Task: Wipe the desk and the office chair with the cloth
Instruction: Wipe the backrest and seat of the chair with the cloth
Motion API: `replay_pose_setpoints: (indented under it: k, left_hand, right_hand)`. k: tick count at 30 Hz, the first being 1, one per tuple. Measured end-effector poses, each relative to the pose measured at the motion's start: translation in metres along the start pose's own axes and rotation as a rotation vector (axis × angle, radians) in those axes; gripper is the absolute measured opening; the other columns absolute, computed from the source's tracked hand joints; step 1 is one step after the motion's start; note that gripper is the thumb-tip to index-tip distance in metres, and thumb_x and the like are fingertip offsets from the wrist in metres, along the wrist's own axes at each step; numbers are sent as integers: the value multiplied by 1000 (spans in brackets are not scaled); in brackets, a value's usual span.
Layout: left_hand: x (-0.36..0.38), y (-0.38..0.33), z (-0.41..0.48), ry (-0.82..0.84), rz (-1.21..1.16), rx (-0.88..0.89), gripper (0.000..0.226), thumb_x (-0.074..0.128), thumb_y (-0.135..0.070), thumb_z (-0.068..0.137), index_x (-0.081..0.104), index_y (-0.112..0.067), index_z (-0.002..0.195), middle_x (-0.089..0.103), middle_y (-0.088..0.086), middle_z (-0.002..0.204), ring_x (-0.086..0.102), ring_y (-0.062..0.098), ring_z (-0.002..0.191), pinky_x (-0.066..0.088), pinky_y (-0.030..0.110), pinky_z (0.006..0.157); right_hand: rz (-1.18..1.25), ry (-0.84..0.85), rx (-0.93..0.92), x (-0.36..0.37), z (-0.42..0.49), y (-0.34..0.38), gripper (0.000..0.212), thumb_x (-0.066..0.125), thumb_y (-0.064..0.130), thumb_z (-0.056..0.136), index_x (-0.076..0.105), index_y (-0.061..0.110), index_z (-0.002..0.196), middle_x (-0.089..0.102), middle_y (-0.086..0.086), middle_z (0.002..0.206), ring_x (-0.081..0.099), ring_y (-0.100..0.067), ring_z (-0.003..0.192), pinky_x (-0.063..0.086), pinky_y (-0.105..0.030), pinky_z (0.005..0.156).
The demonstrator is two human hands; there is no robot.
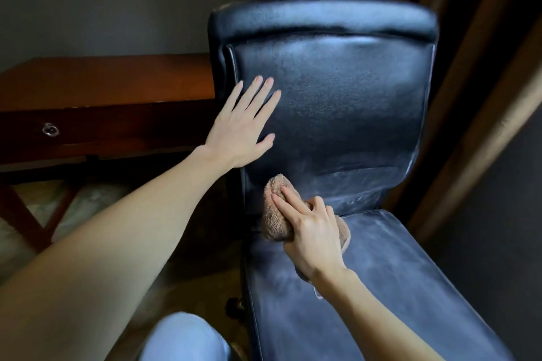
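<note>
Head view shows us on the office chair [337, 102]: our left hand [243, 129] lies flat on the left of the backrest [352, 73], fingers straight and spread, steadying it. Our right hand [313, 231] grips the bunched brown cloth [275, 214], two fingers stretched over it and the rest curled round it, at the left end of the crease where backrest meets seat [381, 287]. To do this well, we judge we should brace the back firmly, press into the crease and draw the cloth across in overlapping strokes, since the seat looks greyish with dust. The cloth's long axis runs upper left to lower right, along our hand. The chair faces us, turned slightly right, and the desk [111, 79] stands behind it on the left.
</note>
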State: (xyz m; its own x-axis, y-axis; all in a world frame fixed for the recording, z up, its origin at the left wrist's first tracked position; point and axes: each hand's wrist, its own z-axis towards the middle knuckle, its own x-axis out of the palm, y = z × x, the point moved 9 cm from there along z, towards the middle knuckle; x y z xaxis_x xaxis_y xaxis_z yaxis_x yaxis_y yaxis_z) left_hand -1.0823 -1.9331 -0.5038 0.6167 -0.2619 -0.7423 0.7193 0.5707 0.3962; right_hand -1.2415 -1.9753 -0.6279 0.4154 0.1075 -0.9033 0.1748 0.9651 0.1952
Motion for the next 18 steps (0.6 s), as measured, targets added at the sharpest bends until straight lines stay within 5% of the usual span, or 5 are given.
replay_pose_setpoints:
  k: [6,18]
  left_hand:
    - [-13,0,-59,258,-197,-37,71,45,-45,103,23,-13,162,6,7,172,2,19,159,7,39,129]
    - [-68,21,-181,613,-384,-376,60,37,-54,106,35,-25,159,27,-3,168,30,21,153,33,43,117]
  right_hand:
    - [-39,42,68,-60,-39,-2,89,63,16,74,38,43,156,28,17,166,46,-25,107,42,-38,90]
    - [-49,-123,53,-157,-102,29,87,69,8,70,50,36,151,42,11,161,49,-29,102,42,-40,84]
